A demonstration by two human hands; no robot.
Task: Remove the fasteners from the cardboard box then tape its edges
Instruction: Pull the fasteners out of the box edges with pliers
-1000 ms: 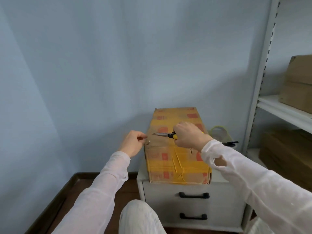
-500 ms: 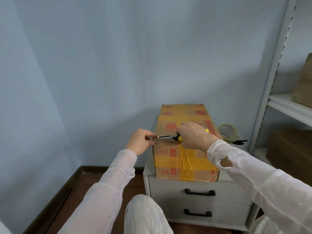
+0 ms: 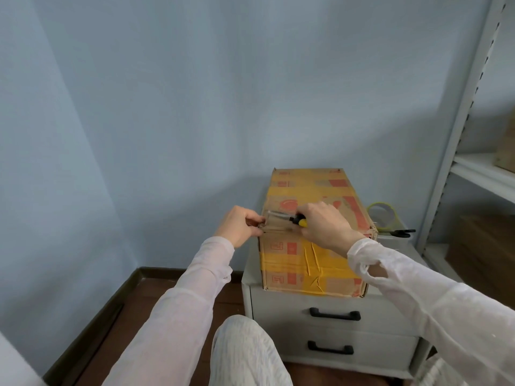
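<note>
A long cardboard box, wrapped in yellow tape with red print, lies on a grey drawer cabinet. My right hand grips pliers by their black-and-yellow handles, with the metal jaws pointing left along the box's upper left edge. My left hand sits at the box's left top corner, with its fingers curled and pinching at the spot where the plier tips reach. The fastener itself is too small to make out.
A roll of clear tape and black-handled scissors lie on the cabinet right of the box. A white metal shelf rack with cardboard boxes stands at the right. Blue walls close in behind and left; my knee is below.
The plier tips moved left from over the box top to its left corner, meeting my left hand's fingers. The camera shifted a little, so the box appears further right.
</note>
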